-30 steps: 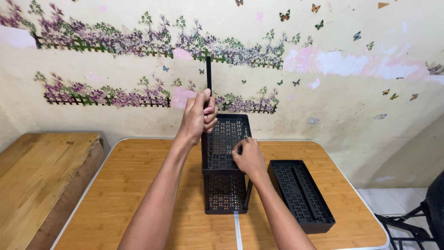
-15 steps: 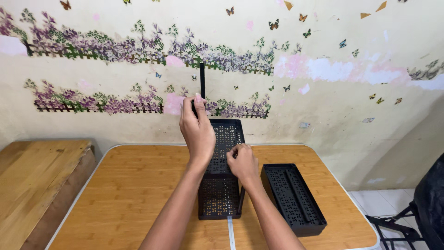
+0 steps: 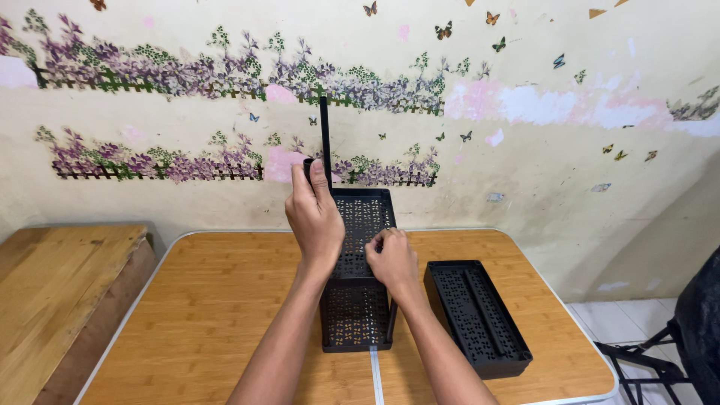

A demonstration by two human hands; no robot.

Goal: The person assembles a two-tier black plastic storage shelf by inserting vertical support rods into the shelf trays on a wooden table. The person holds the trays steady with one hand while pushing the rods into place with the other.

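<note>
A black perforated plastic rack (image 3: 358, 315) stands on the wooden folding table (image 3: 225, 300), with an upper tray (image 3: 365, 214) on top of it. My left hand (image 3: 315, 217) grips a thin black upright post (image 3: 325, 139) at the rack's far left corner. A second short black tube end shows beside the left thumb. My right hand (image 3: 392, 259) rests with curled fingers on the right edge of the upper tray.
A separate black perforated tray (image 3: 476, 315) lies flat on the table to the right of the rack. A lower wooden bench (image 3: 60, 285) stands at the left. A black chair (image 3: 675, 337) is at the right edge. Behind the table is a flower-patterned wall.
The view has shifted slightly. My left hand has slid a little lower on the post, and my right hand stays on the tray's edge.
</note>
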